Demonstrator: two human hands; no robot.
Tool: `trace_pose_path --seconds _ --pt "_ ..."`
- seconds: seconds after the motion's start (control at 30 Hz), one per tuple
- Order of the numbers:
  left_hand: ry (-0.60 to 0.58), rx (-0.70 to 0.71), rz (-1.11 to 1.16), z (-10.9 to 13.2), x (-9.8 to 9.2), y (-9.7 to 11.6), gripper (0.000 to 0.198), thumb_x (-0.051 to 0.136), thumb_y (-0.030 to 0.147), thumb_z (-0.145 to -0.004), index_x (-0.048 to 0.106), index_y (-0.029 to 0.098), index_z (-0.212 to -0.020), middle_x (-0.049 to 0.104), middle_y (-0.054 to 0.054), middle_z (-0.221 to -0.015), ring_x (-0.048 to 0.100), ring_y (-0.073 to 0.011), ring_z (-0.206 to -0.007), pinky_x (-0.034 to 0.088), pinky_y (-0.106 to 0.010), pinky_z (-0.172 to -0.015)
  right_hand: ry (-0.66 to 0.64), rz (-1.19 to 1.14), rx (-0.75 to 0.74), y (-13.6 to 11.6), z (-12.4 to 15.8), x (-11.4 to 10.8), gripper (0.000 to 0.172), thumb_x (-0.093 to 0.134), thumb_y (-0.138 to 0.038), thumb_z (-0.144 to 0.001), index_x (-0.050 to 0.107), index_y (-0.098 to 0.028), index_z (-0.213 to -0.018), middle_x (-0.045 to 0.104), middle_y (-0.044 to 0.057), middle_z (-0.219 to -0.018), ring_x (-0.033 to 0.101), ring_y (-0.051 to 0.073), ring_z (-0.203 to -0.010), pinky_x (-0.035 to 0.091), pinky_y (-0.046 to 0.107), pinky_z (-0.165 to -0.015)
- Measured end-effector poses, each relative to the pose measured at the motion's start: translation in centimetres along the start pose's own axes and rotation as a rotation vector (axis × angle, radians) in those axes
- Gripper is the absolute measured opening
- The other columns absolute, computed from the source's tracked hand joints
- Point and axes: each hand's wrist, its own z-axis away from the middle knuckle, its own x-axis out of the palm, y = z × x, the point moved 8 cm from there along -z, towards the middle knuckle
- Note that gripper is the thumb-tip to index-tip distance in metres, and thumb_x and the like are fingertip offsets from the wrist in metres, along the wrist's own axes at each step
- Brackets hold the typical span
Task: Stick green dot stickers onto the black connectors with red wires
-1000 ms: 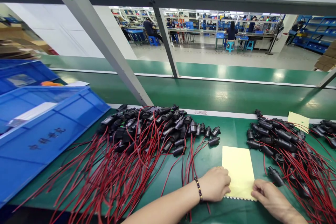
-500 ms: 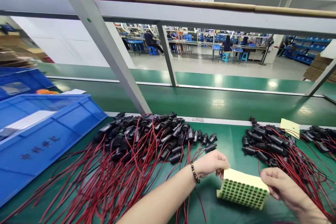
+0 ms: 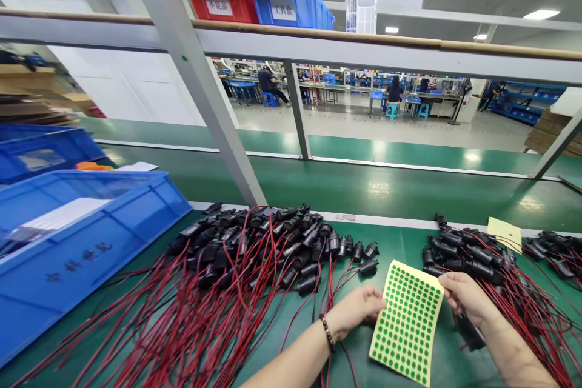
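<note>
A pale yellow sheet of round green stickers (image 3: 406, 321) is held up over the green bench, its dotted face toward me. My left hand (image 3: 359, 310), a beaded bracelet (image 3: 327, 333) on its wrist, pinches the sheet's left edge. At the upper right corner my right hand (image 3: 466, 297) grips the same sheet between thumb and fingers. Left of the hands lies a big heap of black cylindrical parts (image 3: 254, 242) with red and black wires (image 3: 195, 321). Another pile of such parts (image 3: 473, 251) is behind my right hand, and one black part (image 3: 469, 332) shows just beneath it.
A blue bin (image 3: 91, 248) stands at the left. A second yellow sheet (image 3: 504, 234) lies on the right-hand pile. Slanted metal posts (image 3: 204, 91) hold a shelf carrying a red bin (image 3: 220, 3) and a blue bin (image 3: 291, 7). People sit at far benches.
The sticker sheet has been opened out from a bent, tilted pose to nearly flat, facing me. My left hand has moved lower, my right hand slightly up. The view has tilted upward.
</note>
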Motion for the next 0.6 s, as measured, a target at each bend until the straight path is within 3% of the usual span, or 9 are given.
trace_pose_path --seconds 0.07,0.17,0.27,0.37,0.47,0.6 --pt "-0.029 -0.031 -0.063 0.6 0.9 -0.8 0.030 0.070 0.029 -0.064 0.052 0.017 -0.084 0.062 0.002 -0.068 0.061 -0.0152 -0.061 0.047 -0.026 -0.059 0.024 0.048 -0.013 0.0 0.2 -0.2 0.038 0.049 -0.056 -0.072 0.040 -0.022 -0.055 0.036 -0.009 -0.040 0.030 0.004 -0.033 0.018 0.019 -0.036" --pt "0.011 -0.035 -0.212 1.4 1.2 -1.0 0.024 0.065 0.017 -0.063 0.052 0.017 -0.082 0.062 0.001 -0.070 0.062 -0.0203 -0.067 0.049 -0.031 -0.062 0.078 0.174 -0.030 0.1 0.3 -0.7 0.037 0.045 -0.054 -0.074 0.039 -0.023 -0.054 0.039 -0.007 -0.041 0.033 0.006 -0.033 0.021 0.021 -0.036" --pt "0.137 0.017 -0.443 2.6 0.4 0.0 0.020 0.068 0.021 -0.065 0.053 0.018 -0.079 0.061 -0.003 -0.076 0.061 -0.0295 -0.085 0.046 -0.044 -0.080 0.187 0.359 -0.076 -0.5 0.3 -1.8 0.032 0.046 -0.048 -0.074 0.044 -0.023 -0.054 0.046 -0.003 -0.044 0.042 0.011 -0.036 0.027 0.024 -0.040" --pt "0.212 0.105 -0.868 3.8 0.7 1.0 0.021 0.064 0.033 -0.077 0.057 0.017 -0.087 0.063 -0.009 -0.087 0.060 -0.0325 -0.092 0.044 -0.048 -0.086 0.298 0.537 -0.194 -2.8 0.4 -2.6 0.024 0.048 -0.041 -0.076 0.057 -0.022 -0.065 0.058 0.001 -0.056 0.055 0.018 -0.054 0.037 0.029 -0.054" --pt "0.225 0.324 -1.137 4.2 2.8 0.9 0.024 0.061 0.033 -0.082 0.058 0.017 -0.099 0.063 -0.010 -0.102 0.059 -0.0289 -0.096 0.047 -0.042 -0.086 0.307 0.654 -0.318 -5.1 0.4 -1.2 0.022 0.046 -0.037 -0.081 0.063 -0.024 -0.079 0.064 0.002 -0.071 0.060 0.021 -0.071 0.039 0.031 -0.067" --pt "0.201 0.809 -1.282 4.2 6.7 -1.8 0.052 0.071 0.048 -0.075 0.055 0.019 -0.116 0.061 -0.010 -0.120 0.054 -0.0304 -0.113 0.044 -0.042 -0.098 0.200 0.752 -0.459 -6.3 -0.3 4.0 0.017 0.046 -0.024 -0.080 0.063 -0.023 -0.078 0.062 0.002 -0.082 0.060 0.019 -0.079 0.041 0.029 -0.073"
